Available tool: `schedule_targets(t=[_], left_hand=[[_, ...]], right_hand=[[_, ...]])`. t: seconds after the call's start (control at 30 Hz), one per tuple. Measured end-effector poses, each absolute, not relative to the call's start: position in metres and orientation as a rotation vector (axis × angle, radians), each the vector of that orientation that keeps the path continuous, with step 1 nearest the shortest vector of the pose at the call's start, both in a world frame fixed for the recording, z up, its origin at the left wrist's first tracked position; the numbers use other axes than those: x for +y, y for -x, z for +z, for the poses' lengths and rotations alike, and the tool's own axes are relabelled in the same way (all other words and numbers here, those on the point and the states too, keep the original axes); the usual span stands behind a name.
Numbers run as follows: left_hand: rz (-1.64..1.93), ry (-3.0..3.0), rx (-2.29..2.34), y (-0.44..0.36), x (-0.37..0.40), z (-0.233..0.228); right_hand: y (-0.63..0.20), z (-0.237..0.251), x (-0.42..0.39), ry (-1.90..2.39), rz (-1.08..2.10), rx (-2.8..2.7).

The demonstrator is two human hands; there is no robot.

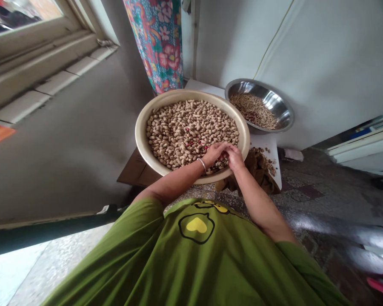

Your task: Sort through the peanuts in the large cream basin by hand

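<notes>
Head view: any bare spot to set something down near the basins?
Bare floor right of the steel bowl, and the brown board corner left of the cream basin. Crowded: the basin is full of peanuts, with left hand and right hand at its near rim; shells litter the white sheet.

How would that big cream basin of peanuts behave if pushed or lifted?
The cream basin is heaped with peanuts, so probably heavy and slow to slide. Its wide, shallow shape looks unlikely to tip, but loose nuts could spill if tilted.
</notes>
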State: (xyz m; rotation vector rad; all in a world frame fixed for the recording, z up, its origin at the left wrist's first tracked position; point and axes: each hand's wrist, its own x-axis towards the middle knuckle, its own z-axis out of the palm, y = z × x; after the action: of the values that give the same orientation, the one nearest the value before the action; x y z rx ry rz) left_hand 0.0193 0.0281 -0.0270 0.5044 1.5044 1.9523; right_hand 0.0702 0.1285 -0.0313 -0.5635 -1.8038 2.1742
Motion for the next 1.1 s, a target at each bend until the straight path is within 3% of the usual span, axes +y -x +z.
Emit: schedule_targets(t=[0.43, 0.9, 1.1], left_hand=[[1.948, -0.335, 1.524, -0.021, 0.027, -0.017], [1.987, -0.322, 1.322, -0.014, 0.036, -0.028], [2.104, -0.047, 1.610, -0.001, 0.027, -0.020]], right_hand=[[-0.070, -0.030, 0.130, 0.509, 2.302, -1.811], [-0.063, -0.028, 0.129, 0.689, 2.153, -1.770], [-0.071, -0.018, 0.141, 0.587, 2.451, -1.398]])
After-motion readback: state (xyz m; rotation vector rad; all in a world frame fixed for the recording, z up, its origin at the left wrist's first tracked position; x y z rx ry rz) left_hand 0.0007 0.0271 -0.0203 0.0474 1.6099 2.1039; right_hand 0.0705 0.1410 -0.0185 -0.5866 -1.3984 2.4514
